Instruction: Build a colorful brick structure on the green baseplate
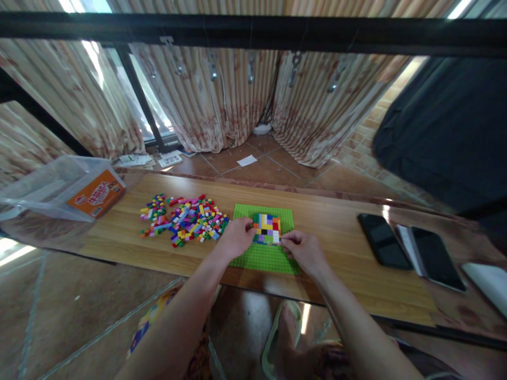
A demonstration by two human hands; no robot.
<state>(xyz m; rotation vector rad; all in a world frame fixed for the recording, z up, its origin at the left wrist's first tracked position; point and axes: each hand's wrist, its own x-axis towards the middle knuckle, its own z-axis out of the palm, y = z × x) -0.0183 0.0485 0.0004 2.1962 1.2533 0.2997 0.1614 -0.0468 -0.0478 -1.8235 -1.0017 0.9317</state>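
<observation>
A green baseplate [263, 258] lies on the wooden table [340, 232] in front of me. A block of small bricks in yellow, red, blue, white and black [267, 228] is built on its middle. My left hand [237, 237] rests on the plate's left side, fingers curled and pinched against the left edge of the brick block. On the right, the closed fingertips of my right hand [303, 250] press at the block's lower right corner. Whether either hand holds a loose brick is hidden.
A pile of several loose coloured bricks [184, 219] lies left of the plate. At the table's left end lies a clear plastic box with an orange label [67, 187]. Two dark phones [382, 237] [435, 256] and a white object [489, 279] lie on the right.
</observation>
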